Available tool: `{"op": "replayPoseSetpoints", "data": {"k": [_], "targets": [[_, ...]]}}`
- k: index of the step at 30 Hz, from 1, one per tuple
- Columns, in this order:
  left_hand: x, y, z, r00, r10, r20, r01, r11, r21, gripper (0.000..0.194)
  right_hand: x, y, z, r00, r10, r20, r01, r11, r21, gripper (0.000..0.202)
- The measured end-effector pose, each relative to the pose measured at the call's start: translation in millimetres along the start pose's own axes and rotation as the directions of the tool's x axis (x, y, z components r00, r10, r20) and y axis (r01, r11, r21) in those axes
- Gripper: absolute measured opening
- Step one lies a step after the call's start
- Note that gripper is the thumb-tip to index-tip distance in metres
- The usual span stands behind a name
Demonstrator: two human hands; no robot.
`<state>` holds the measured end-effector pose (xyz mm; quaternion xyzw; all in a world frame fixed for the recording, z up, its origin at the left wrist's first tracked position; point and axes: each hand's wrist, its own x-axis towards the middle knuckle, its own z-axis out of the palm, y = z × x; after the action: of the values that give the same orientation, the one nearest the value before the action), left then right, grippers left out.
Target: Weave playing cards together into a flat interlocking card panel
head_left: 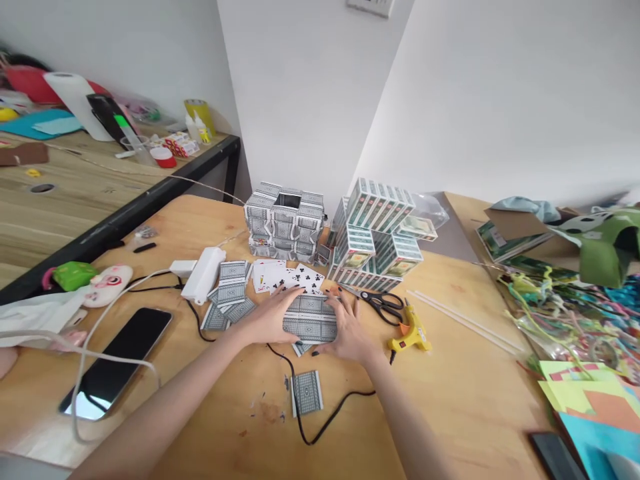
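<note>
Between my two hands lies a block of playing cards (310, 320), grey-patterned backs up. My left hand (273, 315) grips its left side, thumb at the near edge and fingers over the far edge. My right hand (350, 328) holds the right side in the same way. Just beyond are face-up playing cards (303, 277). Folded card pieces (231, 293) are piled left of my left hand, and one more card piece (307, 392) lies nearer me, a black cord across it. Behind stands a hollow structure built of folded cards (285, 223).
Stacked card boxes (375, 240) stand at the back right. Black scissors (384, 305) and a yellow glue gun (411, 331) lie right of my hands, beside white sticks (465, 321). To the left are a white power strip (204, 275), a phone (117, 363) and loose cables.
</note>
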<state>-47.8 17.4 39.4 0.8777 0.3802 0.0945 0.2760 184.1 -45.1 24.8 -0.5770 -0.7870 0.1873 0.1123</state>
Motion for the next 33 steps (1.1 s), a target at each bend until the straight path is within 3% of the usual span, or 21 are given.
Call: {"op": "replayPoseSetpoints", "data": {"k": [3,9,16,24,29,33], "targets": [[-1,-2,4.6,0.999,-0.032,0.003,0.032,0.999,-0.029,0.099,0,1,4,1.000,-0.011,-0.027,0.012,1.000,0.029,0.088],[-1,-2,6.9,0.999,0.030,-0.027,-0.031,0.999,-0.018,0.104,2,0,3,0.999,-0.011,-0.037,0.013,0.998,0.056,0.088],[1,-4,9.9,0.988,0.151,-0.004,-0.151,0.988,0.020,0.060,5,-4,-1,1.000,0.001,0.008,-0.002,0.998,0.063,0.073],[3,-9,12.2,0.980,0.199,0.003,-0.198,0.978,0.068,0.056,5,-2,-2,1.000,-0.029,0.010,0.028,0.997,0.071,0.056],[5,-10,13.2,0.981,0.193,0.020,-0.194,0.980,0.042,0.057,6,-1,-2,0.999,-0.045,0.005,0.044,0.996,0.079,0.060],[3,-10,9.3,0.980,0.198,0.028,-0.199,0.979,0.050,0.058,4,6,-2,0.997,-0.068,0.021,0.066,0.993,0.099,0.084]]}}
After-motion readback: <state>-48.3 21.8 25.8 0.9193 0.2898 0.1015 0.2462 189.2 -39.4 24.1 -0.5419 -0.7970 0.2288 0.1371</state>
